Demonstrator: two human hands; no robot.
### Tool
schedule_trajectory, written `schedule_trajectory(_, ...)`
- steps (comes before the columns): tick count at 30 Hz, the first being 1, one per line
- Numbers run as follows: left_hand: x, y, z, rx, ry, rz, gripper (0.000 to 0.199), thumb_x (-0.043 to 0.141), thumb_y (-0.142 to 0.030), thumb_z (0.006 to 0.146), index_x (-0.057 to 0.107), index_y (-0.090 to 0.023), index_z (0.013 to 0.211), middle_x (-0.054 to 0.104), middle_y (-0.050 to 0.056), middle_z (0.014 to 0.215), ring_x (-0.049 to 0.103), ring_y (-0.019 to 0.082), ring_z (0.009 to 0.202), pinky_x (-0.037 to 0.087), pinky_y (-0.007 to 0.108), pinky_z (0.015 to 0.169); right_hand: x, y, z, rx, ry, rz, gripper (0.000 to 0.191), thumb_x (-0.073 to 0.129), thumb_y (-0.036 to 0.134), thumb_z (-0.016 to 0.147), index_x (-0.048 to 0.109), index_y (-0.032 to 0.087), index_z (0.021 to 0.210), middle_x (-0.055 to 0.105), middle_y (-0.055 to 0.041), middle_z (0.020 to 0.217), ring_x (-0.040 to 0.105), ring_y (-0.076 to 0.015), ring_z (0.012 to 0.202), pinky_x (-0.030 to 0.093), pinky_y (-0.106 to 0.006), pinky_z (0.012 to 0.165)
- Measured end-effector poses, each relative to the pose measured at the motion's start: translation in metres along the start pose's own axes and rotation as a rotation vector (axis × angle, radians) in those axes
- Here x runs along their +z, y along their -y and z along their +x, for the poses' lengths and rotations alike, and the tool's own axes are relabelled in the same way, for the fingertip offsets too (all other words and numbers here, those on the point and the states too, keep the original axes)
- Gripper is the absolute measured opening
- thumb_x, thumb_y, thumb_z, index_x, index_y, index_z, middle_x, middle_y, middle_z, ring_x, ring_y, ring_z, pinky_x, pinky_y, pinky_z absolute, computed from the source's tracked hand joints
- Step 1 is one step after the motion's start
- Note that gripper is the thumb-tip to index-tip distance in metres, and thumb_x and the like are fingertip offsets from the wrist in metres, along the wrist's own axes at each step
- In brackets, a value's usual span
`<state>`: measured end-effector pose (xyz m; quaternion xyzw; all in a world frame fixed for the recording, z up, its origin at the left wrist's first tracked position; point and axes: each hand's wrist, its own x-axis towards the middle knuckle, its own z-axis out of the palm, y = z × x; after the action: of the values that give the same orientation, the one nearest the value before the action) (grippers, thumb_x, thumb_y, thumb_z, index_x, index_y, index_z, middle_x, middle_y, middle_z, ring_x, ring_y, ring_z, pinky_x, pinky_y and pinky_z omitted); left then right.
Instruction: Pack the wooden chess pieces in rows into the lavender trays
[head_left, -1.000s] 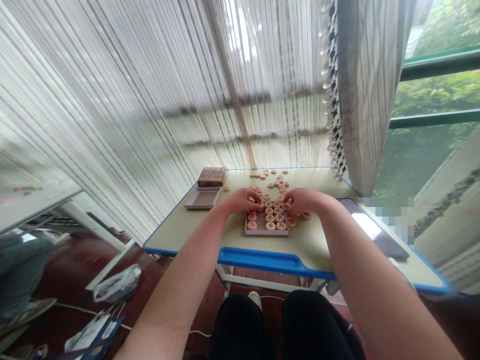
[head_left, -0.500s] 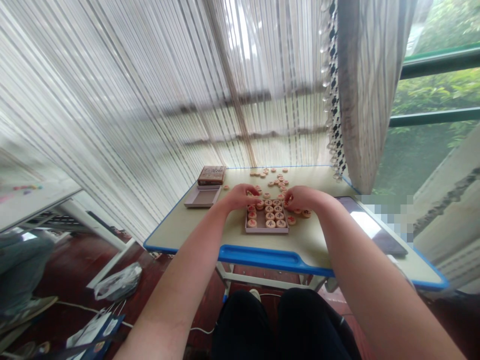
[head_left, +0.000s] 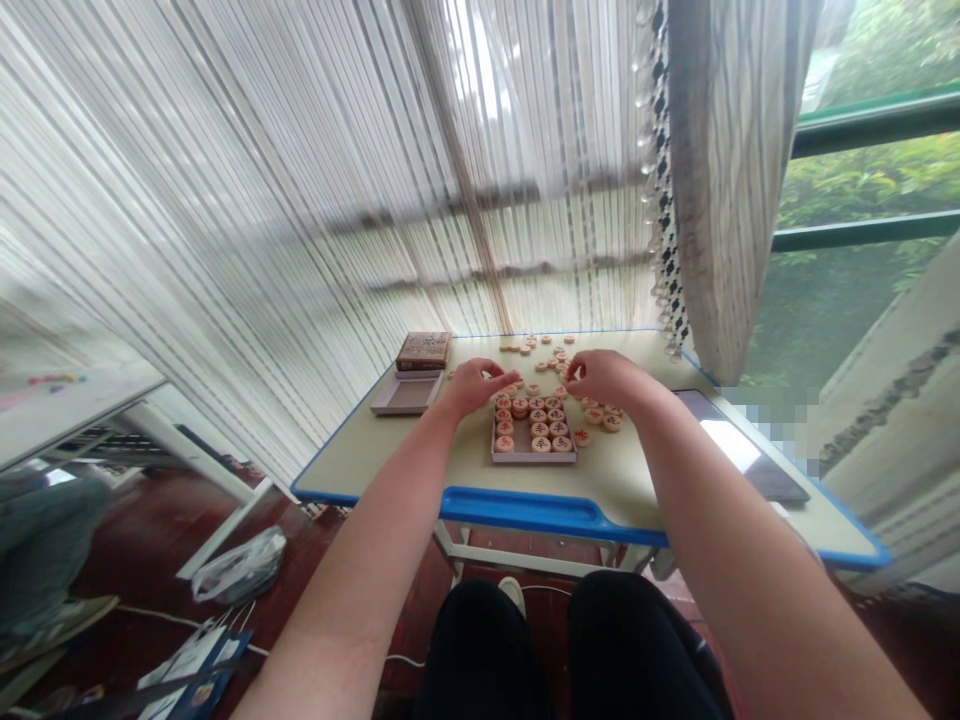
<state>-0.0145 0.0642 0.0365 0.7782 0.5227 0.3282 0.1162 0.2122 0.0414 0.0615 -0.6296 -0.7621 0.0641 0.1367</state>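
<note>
A shallow box (head_left: pixel 534 458) on the table holds several round wooden pieces with red or black characters, in rows, with a gap in its middle. My left hand (head_left: pixel 480 384) hovers by the box's back left corner, fingers apart, near loose pieces beyond the box. My right hand (head_left: pixel 592 374) is over the pieces behind the box's right side, its thumb and fingertips pinched together; what they hold, if anything, is too small to tell. Loose pieces (head_left: pixel 612 423) lie right of the box, and more (head_left: pixel 559 352) are scattered towards the table's back edge.
At the back left of the table (head_left: pixel 345 450) are a brown patterned box (head_left: pixel 424 350) and an empty shallow tray (head_left: pixel 407 394). A dark tablet (head_left: pixel 742 450) lies on the right. Fringed curtains hang behind. Another person's leg (head_left: pixel 52 530) shows at the far left.
Both hands have moved slightly back, away from the box. More of the box's back row and of the loose pieces on the right shows now.
</note>
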Motion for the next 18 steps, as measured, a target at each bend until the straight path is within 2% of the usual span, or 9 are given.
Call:
schedule_trajectory(2,0.001,0.003,0.0,-0.011,-0.032,0.016,0.053,0.052,-0.064,0.066,0.068,-0.015,0.077,0.06,0.004,0.067,0.054,0.014,0.065,0.039,0.025,0.062,0.001,0.011,-0.004,-0.123,-0.114,0.061,0.026,0.058,0.035,0.068,0.067,0.022,0.089,0.064,-0.0045,0.088,0.056,-0.0158,0.073,0.039,-0.024,0.059)
schedule_trajectory(5,0.003,0.008,0.002,-0.025,-0.072,0.038,0.054,0.051,-0.065,0.067,0.067,-0.015,0.076,0.061,0.004,0.067,0.055,0.015,0.066,0.039,0.024,0.061,0.007,0.03,-0.011,-0.255,-0.088,0.089,0.026,0.057,0.04,0.069,0.067,0.025,0.088,0.062,-0.0038,0.09,0.055,-0.0163,0.077,0.04,-0.024,0.061)
schedule_trajectory(11,0.005,0.013,0.006,-0.025,-0.115,-0.049,0.056,0.045,-0.067,0.07,0.066,-0.015,0.075,0.06,0.002,0.063,0.053,0.013,0.061,0.037,0.024,0.058,0.015,0.05,-0.022,-0.304,0.035,-0.077,0.029,0.054,0.043,0.069,0.066,0.026,0.09,0.063,-0.0048,0.094,0.055,-0.0214,0.087,0.04,-0.028,0.067)
schedule_trajectory(14,0.004,0.012,0.006,-0.039,-0.119,-0.078,0.058,0.044,-0.068,0.069,0.066,-0.014,0.076,0.06,0.002,0.064,0.052,0.012,0.059,0.037,0.024,0.057,0.016,0.054,-0.026,-0.29,0.074,-0.141,0.032,0.051,0.045,0.07,0.065,0.027,0.092,0.064,-0.0053,0.094,0.056,-0.0232,0.085,0.04,-0.03,0.066)
schedule_trajectory(18,0.003,0.011,0.005,-0.035,-0.089,-0.065,0.059,0.046,-0.068,0.067,0.066,-0.014,0.079,0.061,0.004,0.069,0.053,0.013,0.063,0.038,0.024,0.059,0.022,0.06,-0.027,-0.305,0.09,-0.187,0.025,0.051,0.04,0.07,0.065,0.026,0.086,0.065,-0.0063,0.088,0.058,-0.0244,0.079,0.04,-0.031,0.062)
